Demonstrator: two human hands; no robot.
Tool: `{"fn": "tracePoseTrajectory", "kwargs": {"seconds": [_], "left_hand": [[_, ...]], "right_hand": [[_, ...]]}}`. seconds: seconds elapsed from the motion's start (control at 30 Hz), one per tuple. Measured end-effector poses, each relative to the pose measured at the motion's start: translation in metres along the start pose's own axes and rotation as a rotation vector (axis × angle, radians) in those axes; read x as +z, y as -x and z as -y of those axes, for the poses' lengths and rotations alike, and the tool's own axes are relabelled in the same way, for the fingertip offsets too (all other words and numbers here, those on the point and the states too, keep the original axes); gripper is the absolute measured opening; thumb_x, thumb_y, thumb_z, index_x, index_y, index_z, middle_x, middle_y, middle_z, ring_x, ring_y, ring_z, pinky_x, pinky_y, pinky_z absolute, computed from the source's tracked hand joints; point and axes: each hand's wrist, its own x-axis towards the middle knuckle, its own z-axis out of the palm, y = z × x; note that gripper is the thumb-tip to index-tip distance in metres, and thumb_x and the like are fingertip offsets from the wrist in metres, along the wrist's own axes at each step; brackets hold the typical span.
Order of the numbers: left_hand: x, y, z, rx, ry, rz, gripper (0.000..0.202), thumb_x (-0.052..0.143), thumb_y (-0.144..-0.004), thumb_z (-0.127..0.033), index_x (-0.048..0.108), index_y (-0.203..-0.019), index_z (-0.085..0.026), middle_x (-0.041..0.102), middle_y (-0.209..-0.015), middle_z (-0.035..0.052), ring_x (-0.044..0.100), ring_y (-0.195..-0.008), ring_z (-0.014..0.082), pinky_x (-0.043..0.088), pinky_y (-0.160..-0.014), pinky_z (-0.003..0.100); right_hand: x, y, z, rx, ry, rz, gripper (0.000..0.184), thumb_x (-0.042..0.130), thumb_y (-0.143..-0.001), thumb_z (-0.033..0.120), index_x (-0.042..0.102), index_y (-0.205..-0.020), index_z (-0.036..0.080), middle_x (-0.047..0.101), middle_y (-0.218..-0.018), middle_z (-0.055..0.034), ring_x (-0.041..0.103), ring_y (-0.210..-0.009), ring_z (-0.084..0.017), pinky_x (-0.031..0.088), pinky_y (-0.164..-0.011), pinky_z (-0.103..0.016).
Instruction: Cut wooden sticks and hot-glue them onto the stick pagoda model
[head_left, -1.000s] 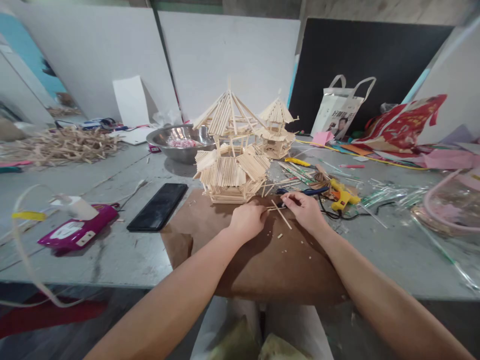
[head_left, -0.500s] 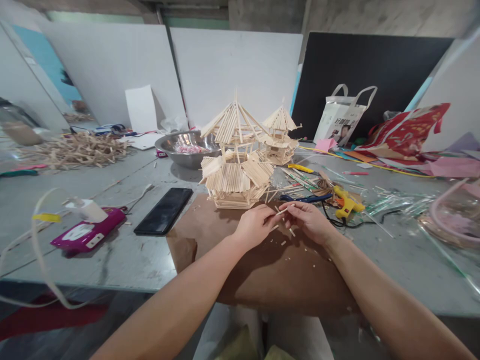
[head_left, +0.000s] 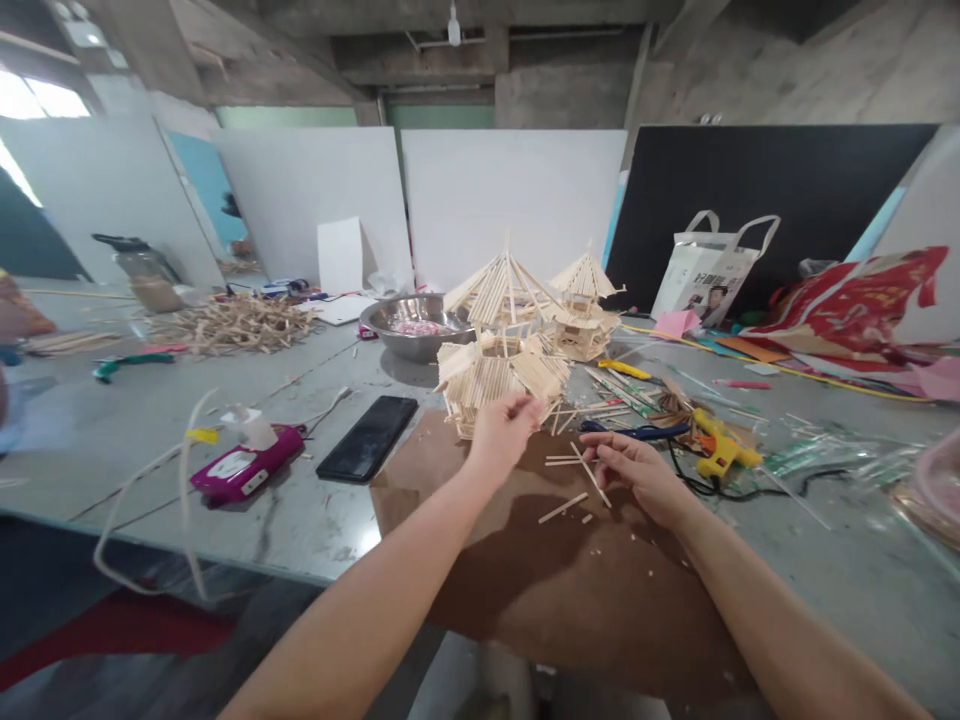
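A pavilion model built of thin wooden sticks stands at the back of a brown board. My left hand is raised at its front, partly covering the lower roof and base. The fingers of that hand are drawn together, and whatever they hold is hidden. To the right, my right hand hovers low over the board with its fingers apart. Just beside those fingertips lie several loose sticks, one slanted stick crossing others. A single stick rests nearer to me, among small cut bits.
Behind stands a second stick pavilion, beside a steel bowl. A phone and purple power strip lie left. On the right are a yellow glue gun, its black cord and clear plastic strips. A stick heap lies far left.
My hands were together around a stick; now they are apart. The left has moved up to the model, and the right has loosened beside the sticks. The view has tilted upward.
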Motion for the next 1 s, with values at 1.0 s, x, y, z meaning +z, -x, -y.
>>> {"fn": "tracePoseTrajectory", "kwargs": {"seconds": [1.0], "left_hand": [[-0.038, -0.067, -0.058, -0.439, 0.637, -0.092, 0.010, 0.058, -0.061, -0.019, 0.051, -0.057, -0.013, 0.045, -0.037, -0.0058, 0.026, -0.024, 0.0011, 0.015, -0.030, 0.017]], "right_hand": [[-0.001, 0.000, -0.003, 0.011, 0.091, 0.039, 0.028, 0.058, -0.066, 0.037, 0.057, -0.085, 0.016, 0.055, -0.068, -0.0006, 0.045, -0.050, -0.007, 0.034, -0.048, -0.023]]}}
